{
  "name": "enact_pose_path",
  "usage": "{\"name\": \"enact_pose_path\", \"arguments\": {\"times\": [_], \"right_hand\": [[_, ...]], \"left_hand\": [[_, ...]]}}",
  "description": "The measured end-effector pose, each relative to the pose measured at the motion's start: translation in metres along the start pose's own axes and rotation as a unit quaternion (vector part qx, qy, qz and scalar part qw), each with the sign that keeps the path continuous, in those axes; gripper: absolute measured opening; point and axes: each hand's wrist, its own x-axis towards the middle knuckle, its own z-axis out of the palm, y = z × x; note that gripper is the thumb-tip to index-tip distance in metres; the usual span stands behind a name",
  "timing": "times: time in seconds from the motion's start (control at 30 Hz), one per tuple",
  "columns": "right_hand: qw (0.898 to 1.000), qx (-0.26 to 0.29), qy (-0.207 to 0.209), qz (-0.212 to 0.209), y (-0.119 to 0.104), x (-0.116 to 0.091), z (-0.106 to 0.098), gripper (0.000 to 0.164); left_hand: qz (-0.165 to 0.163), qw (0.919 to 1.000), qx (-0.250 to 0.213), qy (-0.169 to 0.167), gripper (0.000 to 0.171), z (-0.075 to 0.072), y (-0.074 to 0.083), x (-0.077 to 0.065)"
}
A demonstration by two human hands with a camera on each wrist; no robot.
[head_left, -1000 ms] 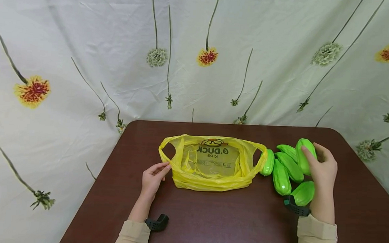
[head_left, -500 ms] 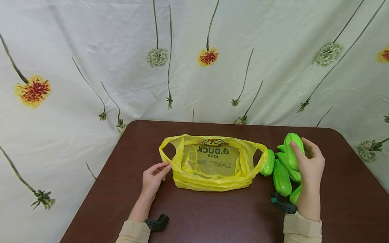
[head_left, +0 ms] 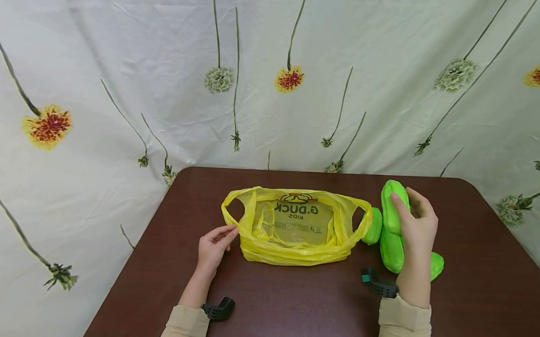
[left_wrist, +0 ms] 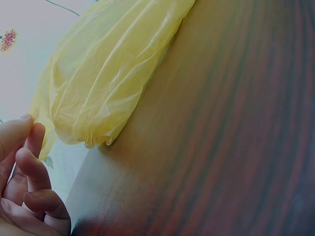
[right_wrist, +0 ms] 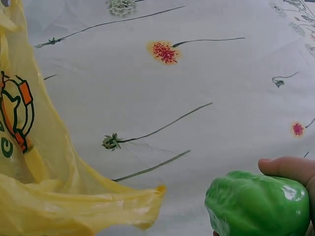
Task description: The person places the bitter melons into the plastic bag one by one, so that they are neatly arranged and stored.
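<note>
A yellow plastic bag [head_left: 294,253] lies with its mouth spread open on the table, printed lettering showing inside. My left hand [head_left: 214,247] pinches the edge of its left handle between thumb and fingertips; the left wrist view has the same pinch on the bag [left_wrist: 108,88]. To the right of the bag, my right hand [head_left: 419,221] grips a glossy green, ribbed, elongated fruit [head_left: 392,207], held up above the others. In the right wrist view its lumpy end [right_wrist: 258,206] faces the camera. Below it lie a green fruit [head_left: 391,252] and another [head_left: 373,226] against the bag's right handle.
One more green fruit [head_left: 437,266] shows beside the right forearm, which hides part of the pile. The dark brown table [head_left: 301,303] ends at the back against a white flower-printed cloth [head_left: 175,61]. A black wrist device [head_left: 382,286] sits on the right wrist.
My right hand has carried the green fruit leftward and slightly up, closer to the bag, passing over the other fruits. The left hand keeps its pinch on the bag's handle.
</note>
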Motion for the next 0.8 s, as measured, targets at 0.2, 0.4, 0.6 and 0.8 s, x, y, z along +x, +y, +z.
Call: {"name": "enact_pose_path", "arguments": {"times": [0.2,0.4,0.6,0.8], "right_hand": [[1.0,0.028,0.009,-0.01,-0.003,-0.006,0.007,0.052],[0.999,0.034,0.008,0.004,-0.007,-0.013,0.012,0.054],[0.999,0.041,0.002,-0.007,-0.009,-0.018,0.018,0.053],[0.998,0.055,0.001,-0.014,-0.012,-0.023,0.024,0.053]], "left_hand": [[0.003,1.0,-0.001,0.0,0.021,0.0,0.001,0.0],[0.0,1.0,0.0,0.002,0.021,0.0,0.0,-0.001],[0.0,1.0,0.0,0.001,0.021,0.0,0.001,-0.001],[0.003,1.0,0.002,0.0,0.021,0.0,0.002,-0.001]]}}
